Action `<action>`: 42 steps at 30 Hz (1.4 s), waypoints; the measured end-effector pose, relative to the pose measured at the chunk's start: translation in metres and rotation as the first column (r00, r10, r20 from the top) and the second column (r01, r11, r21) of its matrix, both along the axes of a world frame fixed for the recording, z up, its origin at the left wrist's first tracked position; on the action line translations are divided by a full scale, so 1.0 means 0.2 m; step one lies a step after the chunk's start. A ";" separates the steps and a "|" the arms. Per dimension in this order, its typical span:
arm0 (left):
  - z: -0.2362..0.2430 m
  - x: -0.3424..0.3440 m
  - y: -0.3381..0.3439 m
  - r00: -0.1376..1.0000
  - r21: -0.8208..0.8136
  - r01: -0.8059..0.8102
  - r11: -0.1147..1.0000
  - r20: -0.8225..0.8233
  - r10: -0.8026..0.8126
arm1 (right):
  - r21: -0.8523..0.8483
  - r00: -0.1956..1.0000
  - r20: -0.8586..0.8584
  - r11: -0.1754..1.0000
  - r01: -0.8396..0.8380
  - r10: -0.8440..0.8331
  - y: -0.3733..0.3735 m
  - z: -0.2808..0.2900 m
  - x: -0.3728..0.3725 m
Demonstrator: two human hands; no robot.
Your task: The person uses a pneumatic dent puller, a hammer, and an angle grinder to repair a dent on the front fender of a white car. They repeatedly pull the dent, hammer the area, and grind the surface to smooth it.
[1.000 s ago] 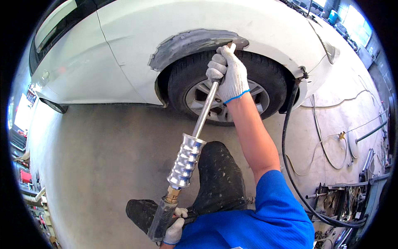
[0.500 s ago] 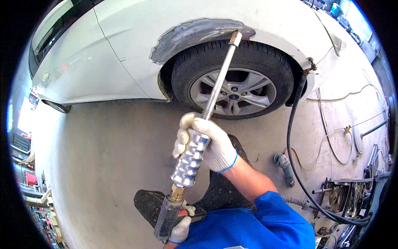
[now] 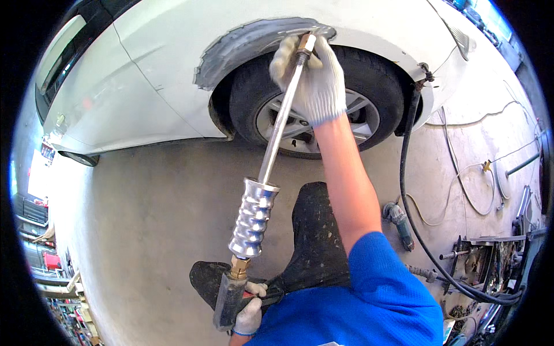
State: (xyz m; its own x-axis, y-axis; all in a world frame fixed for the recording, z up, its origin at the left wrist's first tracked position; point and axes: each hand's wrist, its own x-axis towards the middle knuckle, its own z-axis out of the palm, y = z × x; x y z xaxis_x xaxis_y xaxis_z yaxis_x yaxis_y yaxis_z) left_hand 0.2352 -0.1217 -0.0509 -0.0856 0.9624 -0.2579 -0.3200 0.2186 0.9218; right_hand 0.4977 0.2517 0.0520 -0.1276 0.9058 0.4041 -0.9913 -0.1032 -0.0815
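I hold a long slide hammer: a steel shaft [image 3: 277,127], a ridged silver sliding weight [image 3: 251,218] and a dark handle [image 3: 228,301]. My left hand [image 3: 249,314], in a white knit glove, grips that handle at the bottom. My right hand [image 3: 314,86], also gloved, is closed around the tool's upper end by its metal tip fitting [image 3: 307,43]. That end is at a grey repaired patch [image 3: 228,55] on the arch of a white car's fender [image 3: 369,29]. The black tyre [image 3: 251,109] and alloy wheel sit just behind my right hand.
An angle grinder [image 3: 399,222] lies on the concrete floor [image 3: 144,219] beside my knee. A black cable [image 3: 407,155] hangs from a clamp [image 3: 426,75] on the car. Cords, metal rods and a cluttered rack [image 3: 485,259] are at the right; equipment lines the far left.
My right hand dropped to the sliding weight half a second ago and is now back up at the tip. The weight stays low on the shaft. My left hand remains on the handle.
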 end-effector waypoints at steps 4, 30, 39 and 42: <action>0.00 0.00 0.00 0.995 -0.060 -0.006 0.998 0.097 0.012 | 0.175 0.982 -0.116 0.976 -0.127 0.149 0.17 -0.02 0.03; -0.05 0.00 0.01 0.985 -0.060 -0.004 0.998 0.173 0.014 | -0.125 0.637 0.630 0.752 0.648 -0.444 0.08 0.15 -0.06; -0.05 0.01 0.01 0.985 -0.037 -0.025 0.999 0.168 0.031 | -0.097 0.723 0.537 0.820 0.564 -0.434 0.05 0.09 -0.08; -0.02 0.02 0.01 0.991 -0.021 -0.028 0.999 0.131 0.030 | 0.130 0.807 0.521 0.960 0.247 -0.278 -0.31 -0.10 -0.24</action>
State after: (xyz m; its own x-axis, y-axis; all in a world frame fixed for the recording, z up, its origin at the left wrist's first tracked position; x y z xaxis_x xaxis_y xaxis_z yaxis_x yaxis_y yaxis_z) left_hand 0.2383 -0.1195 -0.0543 -0.0774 0.9546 -0.2875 -0.4443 0.2251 0.8671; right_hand 0.4504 0.1892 0.0316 -0.0957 0.9150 0.3919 -0.7818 0.1746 -0.5986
